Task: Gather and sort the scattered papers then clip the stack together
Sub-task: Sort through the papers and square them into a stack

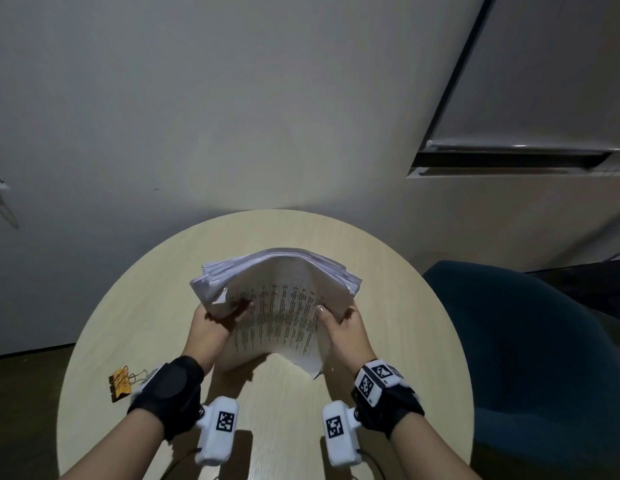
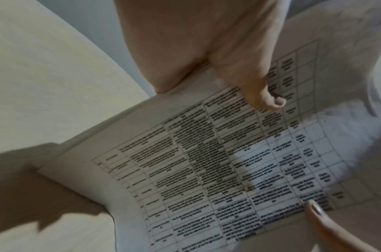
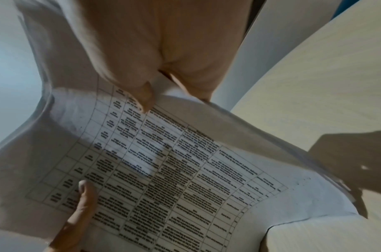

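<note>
A thick stack of white papers point(image 1: 280, 299) with a printed table on the near sheet stands on its lower edge on the round table point(image 1: 388, 271), bowed toward me. My left hand point(image 1: 218, 317) grips its left side, thumb on the printed face point(image 2: 260, 95). My right hand point(image 1: 339, 320) grips the right side, thumb on the print point(image 3: 142, 97). The table grid shows up close in the left wrist view on the papers point(image 2: 206, 162) and in the right wrist view on the papers point(image 3: 174, 170). Yellow binder clips point(image 1: 119, 382) lie at the table's left edge, beside my left wrist.
A dark blue chair point(image 1: 530, 341) stands right of the table. A pale wall rises behind it, with a whiteboard tray point(image 1: 509, 161) at the upper right. Wrist cameras with cables sit over the table's near part.
</note>
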{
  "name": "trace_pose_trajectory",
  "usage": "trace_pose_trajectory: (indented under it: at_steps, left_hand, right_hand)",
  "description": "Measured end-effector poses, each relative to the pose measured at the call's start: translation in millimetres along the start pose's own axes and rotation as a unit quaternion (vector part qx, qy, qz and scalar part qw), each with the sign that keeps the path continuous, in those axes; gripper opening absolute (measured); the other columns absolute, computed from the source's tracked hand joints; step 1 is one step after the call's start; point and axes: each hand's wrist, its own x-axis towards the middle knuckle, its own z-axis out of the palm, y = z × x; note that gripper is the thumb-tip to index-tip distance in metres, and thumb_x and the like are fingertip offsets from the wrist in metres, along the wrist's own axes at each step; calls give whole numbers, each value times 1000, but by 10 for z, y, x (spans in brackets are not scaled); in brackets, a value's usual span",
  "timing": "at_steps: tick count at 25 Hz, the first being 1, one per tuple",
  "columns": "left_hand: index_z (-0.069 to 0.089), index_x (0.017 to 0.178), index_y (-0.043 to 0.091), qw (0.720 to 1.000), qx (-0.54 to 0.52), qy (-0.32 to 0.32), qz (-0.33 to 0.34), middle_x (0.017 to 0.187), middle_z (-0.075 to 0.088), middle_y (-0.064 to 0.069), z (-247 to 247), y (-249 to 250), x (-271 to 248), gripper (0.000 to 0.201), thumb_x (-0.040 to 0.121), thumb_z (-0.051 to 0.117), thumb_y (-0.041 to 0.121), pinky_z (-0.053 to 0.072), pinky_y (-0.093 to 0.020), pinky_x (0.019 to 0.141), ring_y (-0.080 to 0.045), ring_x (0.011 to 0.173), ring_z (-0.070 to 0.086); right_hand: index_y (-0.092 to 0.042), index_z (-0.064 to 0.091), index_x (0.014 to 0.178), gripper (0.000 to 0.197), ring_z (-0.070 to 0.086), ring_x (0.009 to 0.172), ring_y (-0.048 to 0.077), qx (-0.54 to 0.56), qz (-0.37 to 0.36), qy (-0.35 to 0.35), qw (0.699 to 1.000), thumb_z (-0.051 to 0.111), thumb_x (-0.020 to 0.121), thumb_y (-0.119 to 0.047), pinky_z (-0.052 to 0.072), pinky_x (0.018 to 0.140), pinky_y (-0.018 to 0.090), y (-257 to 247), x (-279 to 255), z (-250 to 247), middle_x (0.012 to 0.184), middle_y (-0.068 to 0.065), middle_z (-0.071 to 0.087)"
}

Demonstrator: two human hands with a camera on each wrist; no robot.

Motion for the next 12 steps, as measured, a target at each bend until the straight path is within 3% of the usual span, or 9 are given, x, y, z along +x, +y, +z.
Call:
trace_pose_trajectory:
  at_steps: [2, 4, 6, 8, 10, 12]
  left_hand:
    - [64, 90, 27, 1000, -14, 8, 15, 83, 72, 8, 33, 39, 12, 14, 86, 68, 14, 52, -33, 77, -20, 90, 64]
    - [62, 95, 30, 999, -33, 22, 30, 93, 72, 9, 27, 10, 6, 19, 87, 67, 14, 52, -29, 80, -9, 92, 66]
    - [61, 105, 27, 999, -31, 14, 30, 97, 71, 6, 29, -65, -49, 26, 85, 70, 14, 53, -30, 80, -9, 95, 66]
    - [53, 120, 18, 999, -42, 1, 27, 101, 67, 2, 53, -92, -127, 37, 87, 68, 9, 54, -24, 70, -5, 95, 67]
    - [46, 121, 27, 996, -80, 1, 40, 103, 62, 7, 58, -103, -149, 39, 91, 61, 7, 53, -17, 65, 11, 82, 65]
    - [42, 114, 45, 995, -72, -10, 62, 112, 59, 14, 34, -47, -141, 37, 91, 60, 22, 53, -17, 73, 15, 90, 62]
  right_hand:
    - [-18, 49, 123, 31, 64, 90, -8, 16, -12, 9, 1000, 54, 96, -6, 53, 73, 8, -75, 3, -8, 108, -8, 65]
    - [-18, 51, 120, 29, 65, 87, -11, 31, -20, 17, 999, 56, 95, -5, 52, 71, 7, -67, 6, -41, 105, -12, 65]
    - [-18, 53, 118, 27, 66, 90, -6, 24, -9, 18, 1000, 59, 93, -9, 55, 78, 14, 15, -44, -65, 104, -11, 66]
    - [-17, 54, 119, 31, 67, 96, 3, 4, 6, 15, 1000, 64, 91, -13, 57, 82, 21, 101, -135, -105, 106, -8, 68]
    - [-21, 54, 116, 33, 69, 90, 0, 39, 17, 21, 999, 65, 89, -7, 57, 70, 15, 148, -145, -150, 103, -9, 69]
    - [-24, 55, 110, 33, 70, 86, 0, 52, 15, 18, 998, 66, 87, -2, 57, 70, 16, 145, -107, -136, 98, -10, 70]
